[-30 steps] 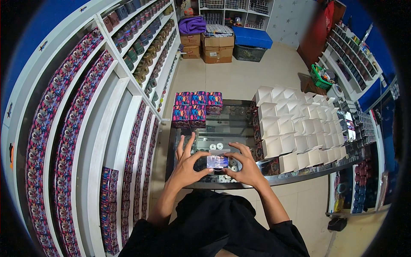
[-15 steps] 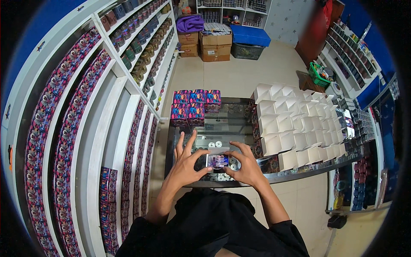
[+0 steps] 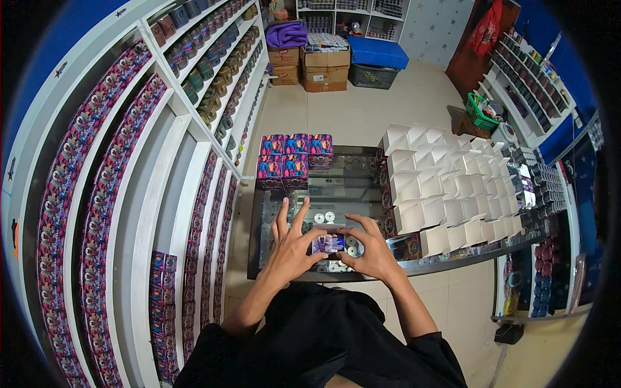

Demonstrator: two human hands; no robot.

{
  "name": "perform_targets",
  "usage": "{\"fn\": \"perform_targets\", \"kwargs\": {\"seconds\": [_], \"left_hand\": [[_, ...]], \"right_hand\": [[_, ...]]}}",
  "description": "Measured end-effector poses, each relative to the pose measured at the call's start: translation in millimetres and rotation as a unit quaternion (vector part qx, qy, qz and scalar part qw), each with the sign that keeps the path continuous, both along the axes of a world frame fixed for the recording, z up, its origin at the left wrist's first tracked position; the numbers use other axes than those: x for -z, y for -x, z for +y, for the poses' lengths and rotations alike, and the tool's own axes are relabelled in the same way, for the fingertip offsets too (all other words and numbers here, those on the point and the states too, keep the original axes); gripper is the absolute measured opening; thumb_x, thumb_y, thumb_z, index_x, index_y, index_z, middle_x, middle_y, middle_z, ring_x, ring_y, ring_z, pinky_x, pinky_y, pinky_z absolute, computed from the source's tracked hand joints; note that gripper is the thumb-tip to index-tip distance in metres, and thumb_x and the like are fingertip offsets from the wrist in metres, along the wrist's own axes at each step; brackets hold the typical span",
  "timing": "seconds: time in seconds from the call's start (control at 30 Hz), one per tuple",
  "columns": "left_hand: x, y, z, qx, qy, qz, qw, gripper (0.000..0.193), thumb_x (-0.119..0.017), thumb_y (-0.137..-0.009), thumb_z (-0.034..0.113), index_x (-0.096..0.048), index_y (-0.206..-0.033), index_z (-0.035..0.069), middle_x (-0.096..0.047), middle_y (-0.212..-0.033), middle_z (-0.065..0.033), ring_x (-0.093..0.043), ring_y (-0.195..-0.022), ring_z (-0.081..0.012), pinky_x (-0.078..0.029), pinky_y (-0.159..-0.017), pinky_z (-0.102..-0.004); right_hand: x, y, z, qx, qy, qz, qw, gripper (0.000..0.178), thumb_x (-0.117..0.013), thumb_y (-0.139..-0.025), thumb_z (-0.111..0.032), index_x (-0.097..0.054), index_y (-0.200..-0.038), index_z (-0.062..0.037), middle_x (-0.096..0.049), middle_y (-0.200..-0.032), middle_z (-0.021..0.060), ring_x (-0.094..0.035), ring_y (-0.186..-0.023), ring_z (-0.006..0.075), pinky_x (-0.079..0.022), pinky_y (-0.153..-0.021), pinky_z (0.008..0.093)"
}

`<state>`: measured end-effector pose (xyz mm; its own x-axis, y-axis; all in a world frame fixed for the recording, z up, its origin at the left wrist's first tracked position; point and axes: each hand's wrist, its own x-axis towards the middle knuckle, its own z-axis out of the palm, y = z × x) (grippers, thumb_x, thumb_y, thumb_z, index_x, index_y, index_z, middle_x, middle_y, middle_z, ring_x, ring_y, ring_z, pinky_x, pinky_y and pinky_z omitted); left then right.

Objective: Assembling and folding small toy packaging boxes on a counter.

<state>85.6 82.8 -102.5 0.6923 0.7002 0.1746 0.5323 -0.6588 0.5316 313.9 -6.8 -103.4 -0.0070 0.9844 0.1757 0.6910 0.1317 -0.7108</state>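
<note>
A small purple-and-blue printed box sits at the near edge of the glass-topped counter, with a pale flap along its far side. My left hand grips its left side between thumb and index finger, the other fingers spread away. From the right, my right hand pinches the opposite side in the same way. Just beyond the box are white round pieces. Closed boxes with pink-and-blue print stand stacked at the counter's far left. To the right are rows of open-topped boxes with white flaps raised.
The dark-edged glass counter stands in front of me. Tall white shelves with printed boxes and jars run along the left. Cardboard cartons and a dark basket with a blue lid stand on the floor at the back.
My left hand has shifted slightly right, its thumb and index finger further over the box. The pale flap shows narrower than before. My right hand stays nearly in place.
</note>
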Motion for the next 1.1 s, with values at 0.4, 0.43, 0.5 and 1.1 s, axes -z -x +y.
{"fn": "perform_targets", "kwargs": {"seconds": [0.4, 0.43, 0.5, 1.1], "left_hand": [[-8.1, -3.3, -3.3, -0.021, -0.024, 0.024, 0.999, 0.048, -0.098, -0.072, 0.026, -0.080, -0.115, 0.014, -0.018, -0.178, -0.0193, -0.003, -0.162, -0.0536, -0.013, -0.125, -0.0689], [-8.2, -3.8, -4.0, -0.023, -0.027, 0.026, 0.999, 0.048, -0.098, -0.072, 0.026, -0.080, -0.115, 0.014, -0.018, -0.178, -0.0194, -0.003, -0.162, -0.0538, -0.013, -0.125, -0.0689], [-7.0, -4.6, -4.3, -0.022, -0.032, 0.027, 0.999, 0.048, -0.097, -0.073, 0.025, -0.079, -0.116, 0.014, -0.019, -0.177, -0.0204, -0.006, -0.161, -0.0549, -0.014, -0.125, -0.0697], [-1.6, -8.6, -2.5, -0.016, -0.036, 0.048, 0.998, 0.051, -0.096, -0.073, 0.024, -0.079, -0.121, 0.015, -0.018, -0.177, -0.0217, -0.008, -0.161, -0.0561, -0.014, -0.125, -0.0702]], "right_hand": [[1.4, 30.4, -4.3, 0.048, -0.053, -0.101, 0.992, 0.056, -0.089, -0.074, -0.016, -0.073, -0.128, -0.0100, -0.050, -0.157, 0.0209, -0.044, -0.146, 0.0470, -0.040, -0.119, 0.0564], [4.5, 30.9, -3.3, 0.048, -0.051, -0.110, 0.991, 0.055, -0.089, -0.074, -0.016, -0.073, -0.127, -0.0100, -0.049, -0.157, 0.0209, -0.044, -0.146, 0.0474, -0.040, -0.118, 0.0568], [8.2, 31.2, -1.8, 0.048, -0.048, -0.119, 0.991, 0.054, -0.089, -0.074, -0.016, -0.074, -0.126, -0.0100, -0.049, -0.157, 0.0209, -0.043, -0.146, 0.0478, -0.040, -0.118, 0.0573], [12.8, 39.6, 6.7, 0.076, 0.020, -0.159, 0.984, 0.053, -0.091, -0.072, -0.019, -0.076, -0.123, -0.0111, -0.049, -0.158, 0.0202, -0.041, -0.148, 0.0459, -0.037, -0.119, 0.0574]]}}
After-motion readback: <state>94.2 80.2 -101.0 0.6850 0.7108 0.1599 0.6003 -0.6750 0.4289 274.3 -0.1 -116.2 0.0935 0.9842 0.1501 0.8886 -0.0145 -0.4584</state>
